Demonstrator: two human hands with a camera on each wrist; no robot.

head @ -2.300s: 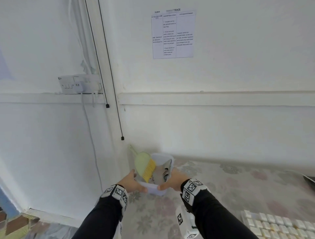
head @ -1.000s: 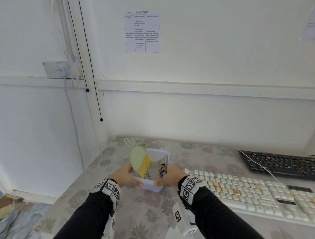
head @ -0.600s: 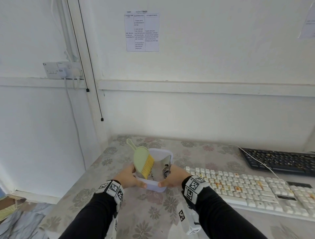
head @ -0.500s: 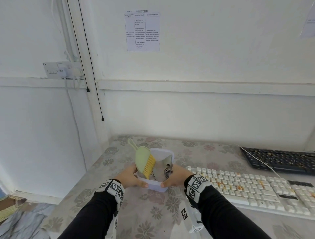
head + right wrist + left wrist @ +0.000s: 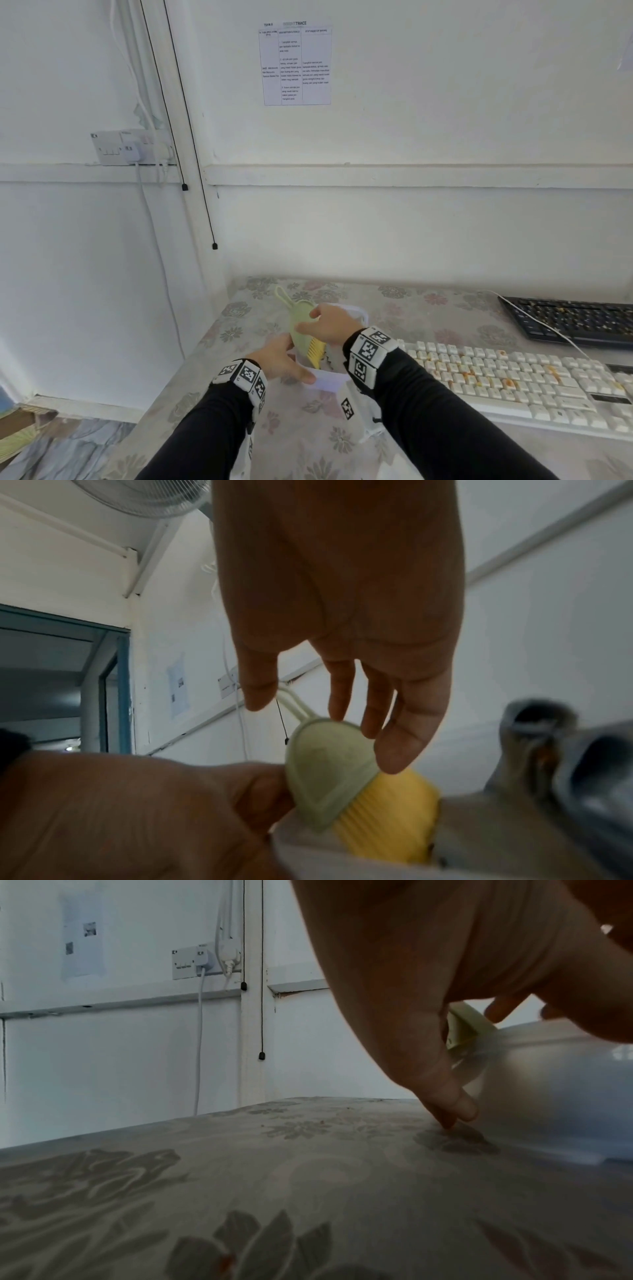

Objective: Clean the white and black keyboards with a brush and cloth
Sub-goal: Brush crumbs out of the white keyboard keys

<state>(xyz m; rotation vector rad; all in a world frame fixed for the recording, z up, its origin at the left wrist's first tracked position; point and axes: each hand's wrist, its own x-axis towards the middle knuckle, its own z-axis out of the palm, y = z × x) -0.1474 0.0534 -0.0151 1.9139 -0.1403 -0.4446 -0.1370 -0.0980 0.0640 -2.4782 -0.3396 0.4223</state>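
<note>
At a floral-clothed table point(image 5: 308, 442), a person's right hand point(image 5: 329, 327) reaches with loose, spread fingers point(image 5: 404, 739) over a pale green brush point(image 5: 301, 329) with yellow bristles, fingertips at its back but not closed on it; the brush stands bristles-down in a white plastic tub point(image 5: 327, 380), handle loop tilted toward the wall; a grey cloth point(image 5: 534, 791) is bunched beside it in the tub; the left hand point(image 5: 281, 359) steadies the tub's left side, thumb curled along its wall and a fingertip touching the table; the crumb-strewn white keyboard point(image 5: 513, 380) lies just right of the tub, the black keyboard point(image 5: 575, 320) behind it near the wall.
</note>
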